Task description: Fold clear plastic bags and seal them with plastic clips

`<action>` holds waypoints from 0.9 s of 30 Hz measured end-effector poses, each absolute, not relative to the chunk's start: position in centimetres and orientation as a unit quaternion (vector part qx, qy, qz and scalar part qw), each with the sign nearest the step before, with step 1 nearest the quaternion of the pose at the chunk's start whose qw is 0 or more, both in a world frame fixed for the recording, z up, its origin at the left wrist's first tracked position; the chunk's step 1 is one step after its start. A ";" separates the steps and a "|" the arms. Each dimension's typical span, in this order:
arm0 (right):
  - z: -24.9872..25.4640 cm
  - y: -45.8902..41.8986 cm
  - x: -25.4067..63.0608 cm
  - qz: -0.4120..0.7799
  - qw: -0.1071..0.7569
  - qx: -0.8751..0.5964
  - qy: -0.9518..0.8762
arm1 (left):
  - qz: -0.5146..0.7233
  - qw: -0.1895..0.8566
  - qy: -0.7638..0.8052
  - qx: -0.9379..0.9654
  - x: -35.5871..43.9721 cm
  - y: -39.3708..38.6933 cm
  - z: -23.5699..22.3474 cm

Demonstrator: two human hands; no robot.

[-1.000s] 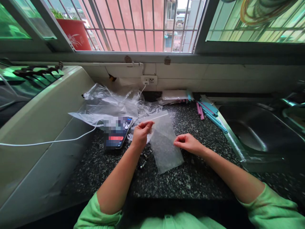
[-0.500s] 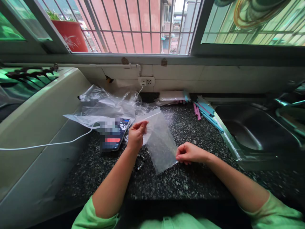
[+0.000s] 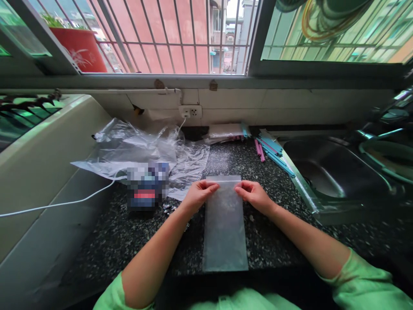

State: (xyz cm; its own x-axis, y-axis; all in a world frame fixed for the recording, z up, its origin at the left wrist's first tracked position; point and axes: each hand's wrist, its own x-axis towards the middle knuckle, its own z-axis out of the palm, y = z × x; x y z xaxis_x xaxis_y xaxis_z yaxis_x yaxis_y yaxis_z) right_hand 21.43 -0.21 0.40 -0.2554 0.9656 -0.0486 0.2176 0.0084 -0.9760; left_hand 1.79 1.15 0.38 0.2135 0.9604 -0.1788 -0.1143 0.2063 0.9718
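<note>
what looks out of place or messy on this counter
Little stands out: a crumpled plastic sheet sprawls behind the phone, with small bits scattered beside it. The clear bag lies flat and straight, pinched by both hands.

Phone (image 3: 147, 186) screen: pixelated, nothing legible.
Bag (image 3: 224, 221): no print.
Red pot (image 3: 79, 51): white plant drawing, no words.

Phone (image 3: 146, 186); crumpled plastic (image 3: 142, 148); sink (image 3: 332, 168); coloured strips (image 3: 272, 153)

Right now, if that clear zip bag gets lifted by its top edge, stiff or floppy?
Likely floppy: the clear zip bag is thin film lying flat on the counter. Probably very light; it looks empty. Possibly slippery; left hand and right hand pinch its top corners.
</note>
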 end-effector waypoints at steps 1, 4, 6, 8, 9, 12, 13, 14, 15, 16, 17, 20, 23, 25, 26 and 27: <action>0.3 -0.2 21.4 0.508 0.378 -0.488 -0.601 | 0.419 0.629 0.457 0.469 1.9 1.1 0.4; -0.1 -0.2 21.5 0.501 0.408 -0.489 -0.586 | 0.400 0.641 0.447 0.478 2.0 0.9 0.3; -0.4 -0.1 21.5 0.492 0.426 -0.499 -0.573 | 0.372 0.651 0.441 0.493 1.9 1.0 0.3; -0.6 -0.1 21.6 0.481 0.438 -0.510 -0.562 | 0.337 0.647 0.438 0.524 1.9 1.0 0.2; -0.7 0.0 21.7 0.477 0.440 -0.514 -0.561 | 0.328 0.637 0.440 0.541 1.9 1.0 0.1; -0.8 0.1 21.7 0.478 0.435 -0.505 -0.572 | 0.328 0.603 0.450 0.571 1.9 1.1 0.0; -0.7 0.2 21.8 0.477 0.437 -0.501 -0.575 | 0.327 0.597 0.453 0.575 1.9 1.1 0.0; -0.7 0.2 21.8 0.473 0.442 -0.498 -0.577 | 0.323 0.595 0.454 0.579 1.9 1.1 0.0; -0.7 0.2 21.8 0.466 0.448 -0.498 -0.578 | 0.318 0.596 0.454 0.581 1.9 1.0 -0.1; -0.6 0.3 21.7 0.458 0.454 -0.500 -0.578 | 0.315 0.597 0.453 0.582 2.0 1.0 -0.1; -0.6 0.3 21.7 0.450 0.459 -0.503 -0.578 | 0.318 0.599 0.452 0.579 2.0 1.0 -0.1; -0.7 0.2 21.7 0.436 0.461 -0.508 -0.583 | 0.358 0.606 0.451 0.550 2.1 0.9 -0.1; -0.8 0.2 21.8 0.423 0.451 -0.507 -0.601 | 0.411 0.592 0.462 0.517 2.2 1.0 -0.1; -0.9 0.2 21.9 0.418 0.443 -0.507 -0.611 | 0.428 0.576 0.467 0.517 2.3 1.0 -0.1; -0.9 0.2 21.9 0.416 0.440 -0.508 -0.612 | 0.430 0.567 0.467 0.525 2.2 1.0 -0.1; -0.9 0.2 21.9 0.412 0.440 -0.512 -0.612 | 0.428 0.558 0.466 0.537 2.2 1.0 -0.1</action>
